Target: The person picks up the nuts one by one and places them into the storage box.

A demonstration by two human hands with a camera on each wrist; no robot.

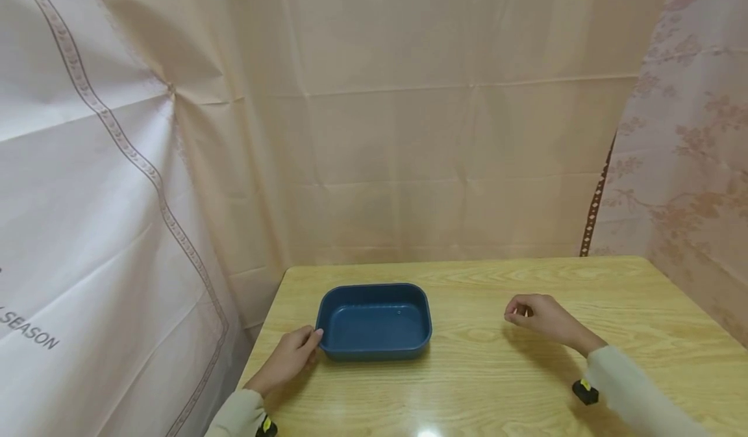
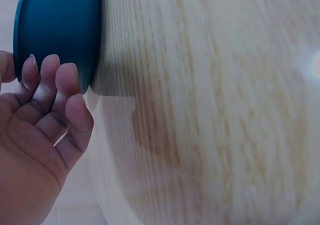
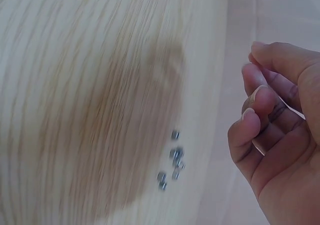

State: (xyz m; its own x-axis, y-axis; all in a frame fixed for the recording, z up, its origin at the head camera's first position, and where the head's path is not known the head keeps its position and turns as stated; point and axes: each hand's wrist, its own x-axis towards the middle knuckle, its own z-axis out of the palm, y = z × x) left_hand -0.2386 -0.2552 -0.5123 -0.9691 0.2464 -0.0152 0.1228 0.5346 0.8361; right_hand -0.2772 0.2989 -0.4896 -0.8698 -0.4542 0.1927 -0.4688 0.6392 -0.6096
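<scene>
A deep blue rectangular container (image 1: 374, 354) with rounded corners stands on the table. My left hand (image 1: 292, 359) grips its near left corner, the thumb at the rim and the fingers against the outer wall (image 2: 60, 25). One tiny shiny piece (image 1: 399, 312) shows inside the container. To the right, my right hand (image 1: 543, 319) hovers above the table with loosely curled fingers; nothing can be seen between them. Beneath it, several small shiny metal pieces (image 3: 176, 157) lie in a loose group in the right wrist view, too blurred to name. The head view does not show them.
The wood-grain table (image 1: 467, 391) ends at a far edge in front of a beige cloth (image 1: 380, 132). More hanging cloth, white (image 1: 87, 229) on the left and flowered (image 1: 701, 164) on the right, flanks it. Black wrist devices (image 1: 585, 391) sit at both cuffs.
</scene>
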